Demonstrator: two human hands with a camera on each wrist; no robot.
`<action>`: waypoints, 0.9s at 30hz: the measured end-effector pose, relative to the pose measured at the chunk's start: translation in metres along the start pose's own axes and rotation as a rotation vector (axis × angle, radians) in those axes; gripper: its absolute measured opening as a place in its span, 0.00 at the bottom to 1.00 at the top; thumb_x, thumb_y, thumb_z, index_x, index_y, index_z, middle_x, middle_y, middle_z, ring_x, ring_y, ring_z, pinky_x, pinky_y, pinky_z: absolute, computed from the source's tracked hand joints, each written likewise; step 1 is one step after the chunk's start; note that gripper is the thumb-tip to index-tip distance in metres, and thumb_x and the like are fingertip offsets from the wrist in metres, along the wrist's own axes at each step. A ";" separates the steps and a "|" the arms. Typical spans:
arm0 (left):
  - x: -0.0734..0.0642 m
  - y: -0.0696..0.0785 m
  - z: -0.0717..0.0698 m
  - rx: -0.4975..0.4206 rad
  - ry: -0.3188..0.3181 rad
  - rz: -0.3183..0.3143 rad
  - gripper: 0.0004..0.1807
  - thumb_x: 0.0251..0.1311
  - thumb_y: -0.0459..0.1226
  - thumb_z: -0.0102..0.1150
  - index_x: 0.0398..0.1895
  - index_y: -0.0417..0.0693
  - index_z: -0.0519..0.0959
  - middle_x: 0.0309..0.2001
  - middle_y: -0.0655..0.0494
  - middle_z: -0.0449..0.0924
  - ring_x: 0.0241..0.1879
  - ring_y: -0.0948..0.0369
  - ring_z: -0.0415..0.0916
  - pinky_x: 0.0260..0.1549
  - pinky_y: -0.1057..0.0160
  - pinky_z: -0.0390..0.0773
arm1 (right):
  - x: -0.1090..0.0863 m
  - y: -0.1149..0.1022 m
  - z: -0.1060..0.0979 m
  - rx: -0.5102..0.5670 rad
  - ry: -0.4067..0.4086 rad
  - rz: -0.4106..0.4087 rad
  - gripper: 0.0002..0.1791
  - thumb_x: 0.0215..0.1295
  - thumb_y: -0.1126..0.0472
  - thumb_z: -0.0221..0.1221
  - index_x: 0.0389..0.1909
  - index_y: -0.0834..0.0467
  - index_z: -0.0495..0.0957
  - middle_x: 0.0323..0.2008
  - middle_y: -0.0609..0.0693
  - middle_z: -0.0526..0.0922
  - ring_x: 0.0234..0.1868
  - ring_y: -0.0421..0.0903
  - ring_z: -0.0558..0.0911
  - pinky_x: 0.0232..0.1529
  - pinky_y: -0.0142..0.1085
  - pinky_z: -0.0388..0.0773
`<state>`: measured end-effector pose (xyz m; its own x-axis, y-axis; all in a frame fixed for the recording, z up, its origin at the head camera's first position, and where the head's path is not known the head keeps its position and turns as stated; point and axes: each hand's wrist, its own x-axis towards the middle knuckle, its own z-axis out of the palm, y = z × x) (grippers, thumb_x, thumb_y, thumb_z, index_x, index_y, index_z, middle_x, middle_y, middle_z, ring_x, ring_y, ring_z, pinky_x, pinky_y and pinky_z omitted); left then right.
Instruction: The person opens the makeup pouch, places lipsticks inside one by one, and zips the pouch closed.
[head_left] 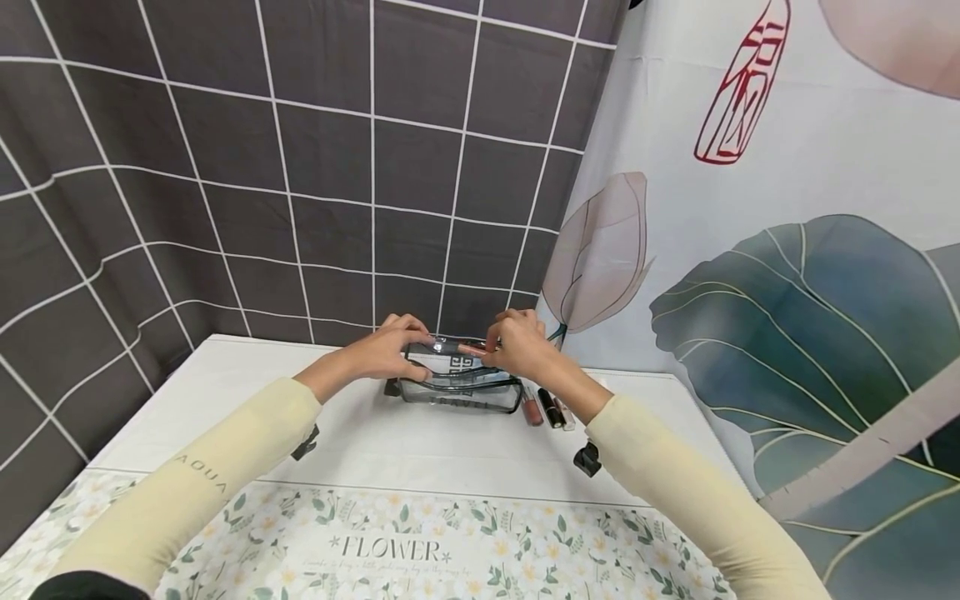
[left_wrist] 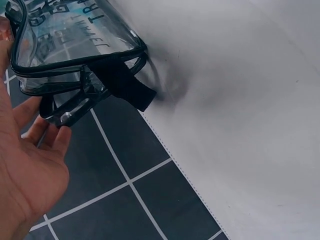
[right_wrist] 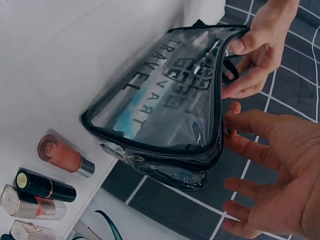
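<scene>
At the far edge of the white table [head_left: 360, 442], the left hand [head_left: 386, 348] grips one end of the clear pouch [head_left: 461, 398] (presumably steadying its mouth), while the right hand [head_left: 519, 342] pinches a reddish tube [head_left: 471, 350] by the opening.

A pouch [head_left: 457, 400] is resting far back on the table [head_left: 420, 454]; cosmetic tubes [head_left: 551, 407] are resting just right; a mat [head_left: 375, 521] is lying near.
</scene>
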<state>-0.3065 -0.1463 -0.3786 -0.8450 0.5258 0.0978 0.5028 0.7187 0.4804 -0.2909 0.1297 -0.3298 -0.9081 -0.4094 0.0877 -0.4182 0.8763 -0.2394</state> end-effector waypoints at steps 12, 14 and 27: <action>-0.001 0.002 -0.002 0.004 -0.018 0.003 0.43 0.62 0.52 0.74 0.77 0.38 0.80 0.77 0.39 0.72 0.73 0.42 0.64 0.74 0.33 0.74 | -0.001 0.002 0.008 0.017 -0.006 -0.020 0.09 0.74 0.51 0.75 0.40 0.53 0.93 0.81 0.66 0.74 0.82 0.74 0.63 0.78 0.72 0.62; -0.001 0.001 -0.002 0.003 -0.020 0.000 0.43 0.62 0.52 0.73 0.77 0.38 0.80 0.77 0.39 0.72 0.73 0.42 0.64 0.74 0.33 0.74 | -0.001 0.003 0.007 0.022 0.002 -0.021 0.10 0.74 0.51 0.75 0.41 0.54 0.94 0.80 0.67 0.75 0.81 0.74 0.63 0.77 0.72 0.63; 0.001 -0.001 -0.001 -0.003 -0.025 0.002 0.42 0.63 0.51 0.73 0.77 0.38 0.80 0.77 0.40 0.72 0.74 0.41 0.63 0.75 0.33 0.72 | -0.007 0.015 0.001 0.016 0.058 -0.051 0.12 0.78 0.53 0.70 0.36 0.55 0.92 0.75 0.67 0.80 0.81 0.74 0.67 0.73 0.75 0.67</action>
<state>-0.3075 -0.1470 -0.3778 -0.8389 0.5389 0.0770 0.5042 0.7158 0.4831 -0.2913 0.1456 -0.3349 -0.8853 -0.4379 0.1564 -0.4644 0.8501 -0.2484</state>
